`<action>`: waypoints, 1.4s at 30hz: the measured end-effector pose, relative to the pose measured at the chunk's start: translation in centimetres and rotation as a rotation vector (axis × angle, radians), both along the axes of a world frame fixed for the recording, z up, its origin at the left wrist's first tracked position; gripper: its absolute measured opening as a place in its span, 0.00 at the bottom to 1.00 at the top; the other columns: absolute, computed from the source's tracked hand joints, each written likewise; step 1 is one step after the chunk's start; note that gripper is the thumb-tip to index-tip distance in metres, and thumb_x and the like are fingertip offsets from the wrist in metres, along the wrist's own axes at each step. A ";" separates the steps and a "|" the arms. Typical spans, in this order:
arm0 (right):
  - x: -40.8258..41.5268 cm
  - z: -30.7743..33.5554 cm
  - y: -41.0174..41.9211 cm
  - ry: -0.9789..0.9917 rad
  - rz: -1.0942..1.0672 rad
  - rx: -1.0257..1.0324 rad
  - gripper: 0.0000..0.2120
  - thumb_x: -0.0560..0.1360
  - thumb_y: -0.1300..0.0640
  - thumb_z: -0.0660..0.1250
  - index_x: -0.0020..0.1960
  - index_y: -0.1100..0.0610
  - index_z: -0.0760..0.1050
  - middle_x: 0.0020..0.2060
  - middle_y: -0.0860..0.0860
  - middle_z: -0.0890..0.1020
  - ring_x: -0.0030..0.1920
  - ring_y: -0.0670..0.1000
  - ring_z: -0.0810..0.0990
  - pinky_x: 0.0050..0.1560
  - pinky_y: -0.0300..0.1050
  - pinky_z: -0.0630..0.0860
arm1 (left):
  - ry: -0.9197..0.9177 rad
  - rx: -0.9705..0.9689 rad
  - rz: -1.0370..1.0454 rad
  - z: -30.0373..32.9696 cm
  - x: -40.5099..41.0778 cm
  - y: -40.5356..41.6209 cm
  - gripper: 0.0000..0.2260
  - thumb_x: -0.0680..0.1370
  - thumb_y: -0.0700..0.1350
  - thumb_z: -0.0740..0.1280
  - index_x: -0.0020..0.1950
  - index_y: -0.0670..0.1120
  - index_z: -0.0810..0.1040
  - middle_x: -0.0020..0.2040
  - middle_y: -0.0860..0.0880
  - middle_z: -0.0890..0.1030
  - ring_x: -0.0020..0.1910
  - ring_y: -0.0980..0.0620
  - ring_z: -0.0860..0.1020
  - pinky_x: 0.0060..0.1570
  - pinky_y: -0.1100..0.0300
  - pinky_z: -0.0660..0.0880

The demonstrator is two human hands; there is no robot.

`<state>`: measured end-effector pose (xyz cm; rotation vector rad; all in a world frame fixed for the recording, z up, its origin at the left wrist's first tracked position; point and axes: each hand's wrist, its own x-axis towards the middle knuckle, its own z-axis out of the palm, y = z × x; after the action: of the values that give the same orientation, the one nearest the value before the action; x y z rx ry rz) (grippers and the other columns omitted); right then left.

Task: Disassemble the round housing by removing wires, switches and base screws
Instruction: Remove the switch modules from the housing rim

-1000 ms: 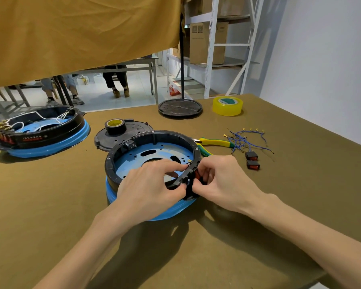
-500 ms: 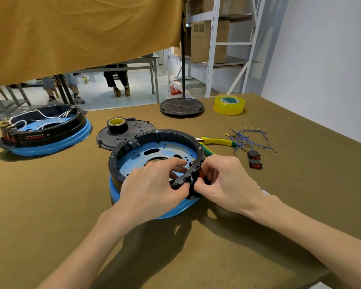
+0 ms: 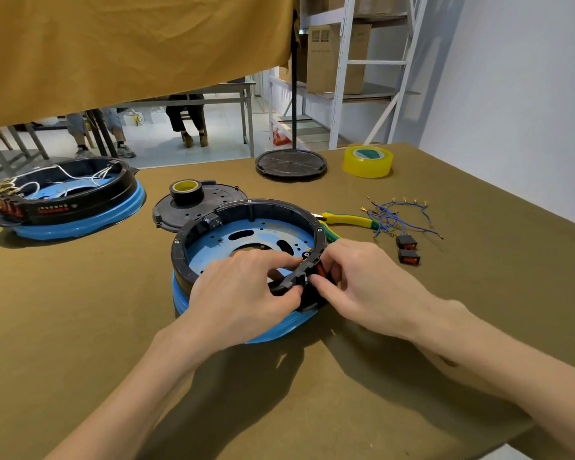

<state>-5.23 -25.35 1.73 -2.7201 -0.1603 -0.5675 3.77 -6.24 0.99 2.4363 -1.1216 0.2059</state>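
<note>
My olive-covered table (image 3: 80,327) carries the round housing (image 3: 246,210) at centre. A second housing (image 3: 70,200) sits far left. Tape roll (image 3: 367,161), pliers (image 3: 346,219), wires (image 3: 399,214) and two switches (image 3: 407,249) lie right.

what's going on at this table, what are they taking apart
A person is stripping a round housing, a black ring on a blue base. Both hands work at its near rim: the left hand steadies the ring while the right hand pinches a red switch still seated there. Two removed switches and a bundle of blue wires already lie on the table to the right, beside yellow-handled pliers. A second housing, still wired, waits at the left.
</note>
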 end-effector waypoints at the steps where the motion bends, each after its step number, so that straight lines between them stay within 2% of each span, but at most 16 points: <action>1: 0.1 0.4 -0.3 0.039 0.029 0.000 0.09 0.80 0.49 0.67 0.47 0.54 0.76 0.40 0.46 0.77 0.39 0.44 0.74 0.38 0.37 0.70 | -0.008 -0.003 0.008 0.0 -0.1 0.0 0.20 0.75 0.64 0.61 0.66 0.67 0.77 0.52 0.65 0.84 0.50 0.61 0.81 0.36 0.57 0.81; 3: 0.2 0.8 -0.8 0.083 0.071 -0.017 0.09 0.80 0.50 0.67 0.47 0.54 0.75 0.40 0.45 0.76 0.40 0.44 0.74 0.38 0.36 0.69 | -0.022 -0.010 0.018 0.0 -0.3 0.0 0.21 0.74 0.64 0.60 0.66 0.67 0.77 0.52 0.65 0.84 0.49 0.61 0.81 0.36 0.57 0.81; 6: 0.5 0.6 -0.6 0.039 0.086 -0.046 0.09 0.79 0.51 0.66 0.44 0.55 0.75 0.37 0.45 0.75 0.37 0.45 0.73 0.36 0.35 0.66 | -0.026 -0.012 0.018 0.0 -0.4 0.2 0.22 0.74 0.64 0.60 0.66 0.66 0.78 0.51 0.65 0.84 0.48 0.61 0.81 0.35 0.58 0.80; 10: -0.5 -1.0 -1.2 -0.047 0.073 0.157 0.09 0.76 0.53 0.68 0.38 0.56 0.75 0.31 0.46 0.75 0.33 0.48 0.72 0.32 0.35 0.66 | -0.068 -0.004 0.046 -0.1 0.1 0.1 0.18 0.75 0.63 0.58 0.59 0.63 0.81 0.43 0.61 0.83 0.40 0.57 0.79 0.30 0.54 0.77; 14: -1.3 -1.4 -2.6 -0.096 0.008 0.290 0.06 0.77 0.52 0.70 0.42 0.50 0.77 0.34 0.44 0.78 0.35 0.47 0.77 0.33 0.35 0.71 | -0.106 -0.012 0.094 -0.1 0.7 -0.2 0.17 0.75 0.61 0.58 0.55 0.60 0.83 0.39 0.57 0.83 0.37 0.55 0.79 0.28 0.52 0.77; 16: -1.0 -1.0 -2.8 -0.145 -0.010 0.355 0.05 0.78 0.53 0.70 0.44 0.50 0.77 0.34 0.45 0.79 0.35 0.48 0.79 0.33 0.41 0.74 | -0.107 -0.011 0.085 -0.2 0.7 -0.1 0.17 0.76 0.62 0.58 0.55 0.60 0.83 0.39 0.57 0.83 0.37 0.56 0.79 0.28 0.53 0.78; 19: -0.3 -1.3 -1.9 -0.106 0.023 0.355 0.02 0.79 0.54 0.70 0.47 0.52 0.78 0.35 0.44 0.80 0.35 0.47 0.80 0.35 0.45 0.76 | -0.120 -0.017 0.072 -0.4 0.6 0.0 0.17 0.76 0.62 0.59 0.56 0.60 0.83 0.41 0.58 0.83 0.39 0.56 0.80 0.30 0.52 0.79; 22: 0.2 -1.9 -1.5 -0.081 0.040 0.366 0.02 0.79 0.55 0.71 0.51 0.51 0.79 0.36 0.43 0.81 0.36 0.45 0.81 0.35 0.36 0.75 | -0.150 -0.047 0.064 -0.6 0.6 0.0 0.19 0.77 0.62 0.60 0.63 0.60 0.80 0.48 0.62 0.84 0.42 0.58 0.81 0.32 0.56 0.80; 24: 0.7 -1.4 -2.8 -0.141 -0.043 0.406 0.04 0.78 0.57 0.72 0.51 0.50 0.79 0.35 0.44 0.81 0.34 0.45 0.81 0.35 0.34 0.74 | -0.158 -0.031 0.051 -0.6 0.6 0.0 0.24 0.77 0.64 0.58 0.72 0.63 0.72 0.53 0.66 0.82 0.43 0.61 0.82 0.30 0.60 0.79; 26: 1.2 -0.8 -5.0 -0.202 -0.199 0.332 0.03 0.78 0.56 0.72 0.49 0.51 0.78 0.34 0.46 0.82 0.33 0.45 0.79 0.35 0.38 0.75 | -0.181 -0.004 0.034 -0.5 0.6 0.1 0.25 0.77 0.64 0.55 0.75 0.66 0.67 0.53 0.67 0.82 0.41 0.61 0.80 0.26 0.62 0.75; 29: 1.1 -0.7 -8.4 -0.173 -0.436 0.019 0.05 0.79 0.51 0.69 0.53 0.51 0.79 0.41 0.49 0.82 0.41 0.54 0.80 0.39 0.49 0.77 | -0.198 0.001 0.025 -0.5 0.6 0.1 0.24 0.78 0.63 0.56 0.75 0.67 0.67 0.52 0.65 0.83 0.39 0.60 0.79 0.25 0.63 0.73; 31: 0.7 -1.1 -10.0 -0.129 -0.543 -0.172 0.07 0.79 0.50 0.68 0.55 0.50 0.79 0.44 0.51 0.81 0.45 0.58 0.80 0.38 0.48 0.75 | -0.202 0.000 0.027 -0.4 0.5 0.2 0.23 0.79 0.62 0.58 0.74 0.67 0.68 0.52 0.65 0.83 0.38 0.60 0.78 0.24 0.66 0.70; 34: 0.2 -1.9 -11.6 -0.009 -0.649 -0.306 0.07 0.80 0.52 0.65 0.56 0.51 0.78 0.46 0.52 0.79 0.48 0.59 0.80 0.39 0.48 0.74 | -0.208 -0.006 0.028 -0.4 0.5 0.3 0.23 0.79 0.62 0.58 0.75 0.67 0.68 0.50 0.65 0.84 0.35 0.61 0.77 0.23 0.69 0.66; 37: -0.2 -2.7 -12.5 0.083 -0.687 -0.267 0.09 0.80 0.52 0.64 0.57 0.52 0.78 0.48 0.53 0.79 0.50 0.59 0.79 0.42 0.49 0.74 | -0.213 0.019 0.043 -0.5 0.6 0.3 0.23 0.79 0.64 0.57 0.75 0.69 0.66 0.44 0.64 0.83 0.31 0.61 0.75 0.22 0.67 0.65; 40: -0.5 -3.0 -13.0 0.092 -0.652 -0.136 0.08 0.80 0.55 0.65 0.55 0.54 0.81 0.48 0.55 0.81 0.50 0.60 0.79 0.46 0.51 0.77 | -0.206 0.042 0.049 -0.7 0.9 0.3 0.24 0.79 0.66 0.54 0.76 0.70 0.63 0.44 0.63 0.83 0.32 0.61 0.76 0.23 0.63 0.72; 42: -0.6 -2.8 -13.4 0.095 -0.627 -0.041 0.06 0.78 0.57 0.67 0.53 0.54 0.81 0.48 0.55 0.83 0.50 0.60 0.80 0.49 0.52 0.78 | -0.204 0.038 0.051 -0.8 0.9 0.3 0.25 0.78 0.66 0.52 0.76 0.71 0.63 0.43 0.63 0.83 0.31 0.60 0.76 0.23 0.63 0.72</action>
<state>-5.83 -38.72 -1.08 -2.8054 0.7340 -0.5925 4.71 -5.97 0.16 2.5237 -1.1575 0.4625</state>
